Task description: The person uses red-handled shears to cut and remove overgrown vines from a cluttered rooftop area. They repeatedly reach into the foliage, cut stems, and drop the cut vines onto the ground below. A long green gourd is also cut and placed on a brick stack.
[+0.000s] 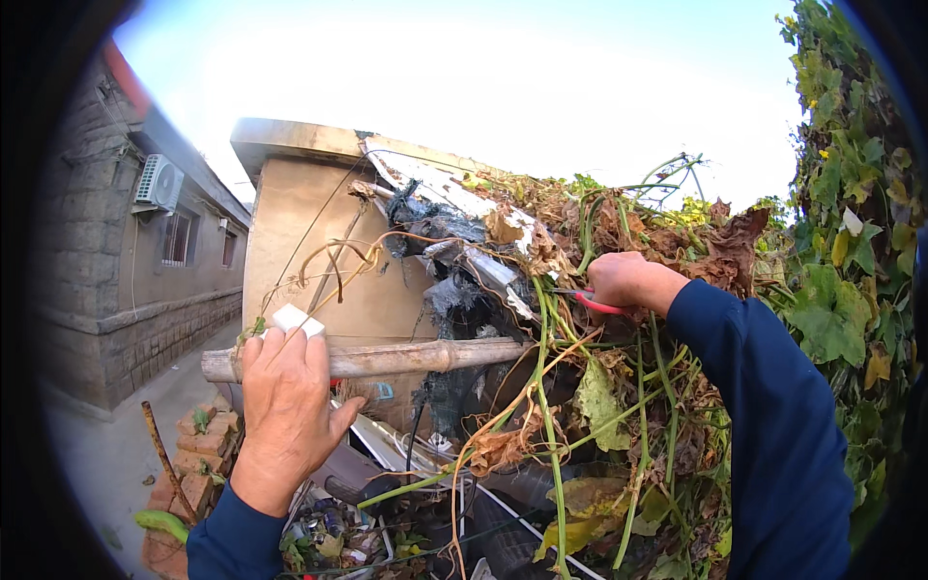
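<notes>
My right hand (616, 283) is closed on red-handled scissors (605, 304), their blades pointing left against the green vine stems (540, 312). Brown withered leaves (725, 250) hang around that hand. At the left, my left hand (286, 399) rests over the end of a bamboo pole (428, 357), fingers up and thumb out to the right; whether it grips the pole is hard to tell. A white block (299, 320) shows just above its fingertips, beside a thin dry tendril. Green and yellowed stems dangle in front of me, one bearing a pale leaf (600, 406).
Stacked bricks (196, 464) with a long green gourd (161, 523) and a stick (168, 460) stand lower left. Torn dark netting (449, 290) hangs from a white board. Clutter lies below the pole. A leafy wall of vines (830, 312) rises at the right.
</notes>
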`<state>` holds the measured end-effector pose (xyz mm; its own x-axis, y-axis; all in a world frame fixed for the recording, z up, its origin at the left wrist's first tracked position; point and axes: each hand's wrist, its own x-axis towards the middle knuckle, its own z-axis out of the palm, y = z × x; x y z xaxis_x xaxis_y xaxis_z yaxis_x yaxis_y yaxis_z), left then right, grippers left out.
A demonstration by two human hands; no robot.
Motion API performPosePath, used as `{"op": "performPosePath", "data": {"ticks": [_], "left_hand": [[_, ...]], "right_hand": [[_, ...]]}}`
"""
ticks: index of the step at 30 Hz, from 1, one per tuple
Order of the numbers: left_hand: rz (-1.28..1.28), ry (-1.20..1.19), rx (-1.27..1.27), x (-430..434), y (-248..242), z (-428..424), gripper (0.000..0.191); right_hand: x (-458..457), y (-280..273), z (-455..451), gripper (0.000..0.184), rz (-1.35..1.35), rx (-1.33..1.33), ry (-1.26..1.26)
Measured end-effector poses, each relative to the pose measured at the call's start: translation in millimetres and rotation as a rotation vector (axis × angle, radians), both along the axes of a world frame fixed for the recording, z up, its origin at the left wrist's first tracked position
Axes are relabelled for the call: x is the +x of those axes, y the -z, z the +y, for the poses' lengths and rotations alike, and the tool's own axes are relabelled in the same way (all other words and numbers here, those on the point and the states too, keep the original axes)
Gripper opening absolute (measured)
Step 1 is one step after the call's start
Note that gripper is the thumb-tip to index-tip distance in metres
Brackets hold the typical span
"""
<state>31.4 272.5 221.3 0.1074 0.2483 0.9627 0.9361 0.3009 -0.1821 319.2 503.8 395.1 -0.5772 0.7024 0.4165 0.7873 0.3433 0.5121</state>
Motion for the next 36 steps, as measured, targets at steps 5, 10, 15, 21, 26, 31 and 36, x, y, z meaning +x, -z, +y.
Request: {"op": "performPosePath", "data": {"ticks": [5,10,15,21,26,31,36], "left_hand": [[-0.018,-0.031,-0.014,1.8,-1.3,2.2,0.052],[-0.049,-0.004,0.001,4.6,-2.5,1.8,0.051],[-0.037,0.029,0.004,2.9,-1.6,-1.2,0.051],[-0.051,0.017,-0.021,-0.1,-0.5,-1.6,0.050],[-0.022,0.015,-0.008,1.8,-1.7,-2.8,0.050],[-0.036,0.001,-0.012,3.9,-3.2,-4.8,0.048],[-0.043,0.019,-0.006,3.8,-2.7,-6.0,0.047]], "right_hand": [[16.0,-25.8,-4.0,0.032,0.095,-0.324,0.153],[24.7,-21.2,2.6,0.032,0.277,-0.662,-0.025],[-9.6,-10.4,8.2,0.030,0.253,-0.629,0.091],[-11.0,-5.8,8.3,0.038,0.290,-0.396,-0.059],[13.3,-4.0,12.5,0.044,0.364,-0.171,-0.121],[28.2,-2.3,12.4,0.049,0.550,-0.085,-0.146],[-15.4,20.1,22.9,0.068,0.792,-0.173,-0.182]]}}
